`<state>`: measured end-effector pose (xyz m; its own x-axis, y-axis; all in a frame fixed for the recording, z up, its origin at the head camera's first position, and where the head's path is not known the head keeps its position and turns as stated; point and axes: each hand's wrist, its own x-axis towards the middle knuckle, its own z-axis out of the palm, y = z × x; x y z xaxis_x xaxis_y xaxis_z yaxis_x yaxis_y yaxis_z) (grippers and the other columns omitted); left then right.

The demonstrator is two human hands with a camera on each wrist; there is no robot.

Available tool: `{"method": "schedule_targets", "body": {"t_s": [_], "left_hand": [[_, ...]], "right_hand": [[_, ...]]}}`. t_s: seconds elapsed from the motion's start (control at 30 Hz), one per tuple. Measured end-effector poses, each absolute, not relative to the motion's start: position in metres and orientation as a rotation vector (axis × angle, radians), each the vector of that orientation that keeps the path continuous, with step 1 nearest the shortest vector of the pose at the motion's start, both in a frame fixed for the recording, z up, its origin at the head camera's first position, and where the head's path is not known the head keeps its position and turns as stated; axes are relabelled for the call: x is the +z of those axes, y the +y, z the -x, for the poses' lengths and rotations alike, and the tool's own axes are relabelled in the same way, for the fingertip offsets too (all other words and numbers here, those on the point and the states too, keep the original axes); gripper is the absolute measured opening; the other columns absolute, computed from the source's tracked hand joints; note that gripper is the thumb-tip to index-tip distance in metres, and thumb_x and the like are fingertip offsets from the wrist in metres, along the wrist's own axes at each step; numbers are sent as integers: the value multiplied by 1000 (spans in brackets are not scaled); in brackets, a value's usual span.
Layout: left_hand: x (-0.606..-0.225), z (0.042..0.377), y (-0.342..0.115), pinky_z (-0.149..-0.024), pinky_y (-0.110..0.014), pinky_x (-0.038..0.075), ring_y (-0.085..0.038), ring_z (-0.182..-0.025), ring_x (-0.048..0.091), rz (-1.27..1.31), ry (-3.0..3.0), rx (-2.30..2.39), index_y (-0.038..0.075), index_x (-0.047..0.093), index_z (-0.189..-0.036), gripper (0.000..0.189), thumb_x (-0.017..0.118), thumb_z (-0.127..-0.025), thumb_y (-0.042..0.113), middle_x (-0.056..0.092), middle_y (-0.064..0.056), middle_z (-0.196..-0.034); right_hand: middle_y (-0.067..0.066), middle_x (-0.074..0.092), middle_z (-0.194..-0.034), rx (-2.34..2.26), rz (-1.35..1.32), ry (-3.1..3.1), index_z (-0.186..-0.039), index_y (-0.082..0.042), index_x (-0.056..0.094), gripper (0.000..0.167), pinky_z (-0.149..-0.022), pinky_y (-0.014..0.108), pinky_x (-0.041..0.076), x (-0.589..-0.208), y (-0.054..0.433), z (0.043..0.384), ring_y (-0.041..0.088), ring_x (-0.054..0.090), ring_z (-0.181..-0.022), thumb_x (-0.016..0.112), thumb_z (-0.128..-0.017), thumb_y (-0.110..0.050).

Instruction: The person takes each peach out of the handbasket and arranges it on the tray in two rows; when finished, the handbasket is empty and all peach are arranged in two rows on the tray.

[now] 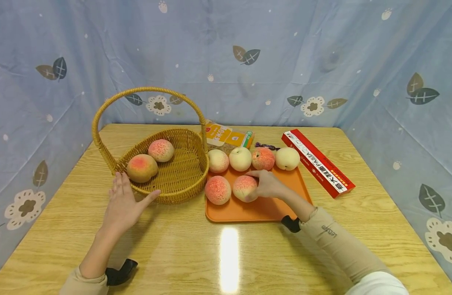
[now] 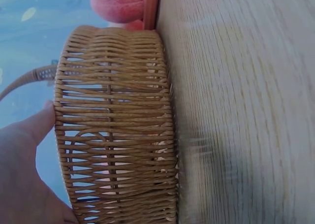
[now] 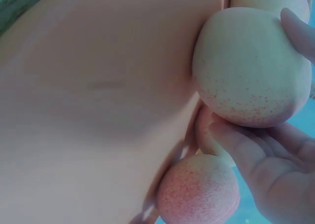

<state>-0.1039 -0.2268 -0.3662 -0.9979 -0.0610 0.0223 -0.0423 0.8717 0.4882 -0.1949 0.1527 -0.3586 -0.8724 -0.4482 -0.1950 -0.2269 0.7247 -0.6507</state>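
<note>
A wicker basket (image 1: pixel 181 192) with a tall handle stands on the left of the table, two peaches (image 1: pixel 141 168) inside it. My left hand (image 1: pixel 121 205) rests on its near-left rim with fingers extended. In the left wrist view the thumb touches the rim of the basket (image 2: pixel 115 130). My right hand (image 1: pixel 268 184) grips a pale peach (image 1: pixel 244 188) with a pink blush at the front of the orange tray (image 1: pixel 248 215). The right wrist view shows thumb and fingers on opposite sides of that peach (image 3: pixel 251 66). Several other peaches (image 1: pixel 240 159) lie on the tray.
Behind the tray lies an orange-and-white food packet (image 1: pixel 227 135), with a small dark-wrapped item (image 1: pixel 267 146) beside it. A long red pasta box (image 1: pixel 318 164) lies diagonally to the tray's right. A patterned blue curtain (image 1: pixel 218 61) hangs around the wooden table (image 1: pixel 174 246).
</note>
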Motion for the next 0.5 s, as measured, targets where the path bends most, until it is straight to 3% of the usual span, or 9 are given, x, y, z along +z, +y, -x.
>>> {"method": "schedule_targets", "body": {"t_s": [0.33, 0.5], "left_hand": [[-367, 103, -228, -111, -65, 1, -50, -140, -15, -88, -3001, -800, -15, -13, -146, 115, 46, -92, 67, -22, -33, -151], [-367, 102, -228, -111, -65, 0, -50, -140, -15, -83, -3000, -806, -15, -13, -146, 114, 45, -92, 67, -22, -33, -151]], "right_hand": [[23, 51, -139, -802, 662, 2561, -144, 5, 42, 95, -104, 50, 41, -351, 153, 197, 36, 48, -126, 89, -66, -23], [24, 45, -144, -814, 732, 2584, -146, 4, 39, 93, -105, 52, 40, -337, 145, 202, 40, 43, -131, 87, -71, -22]]}}
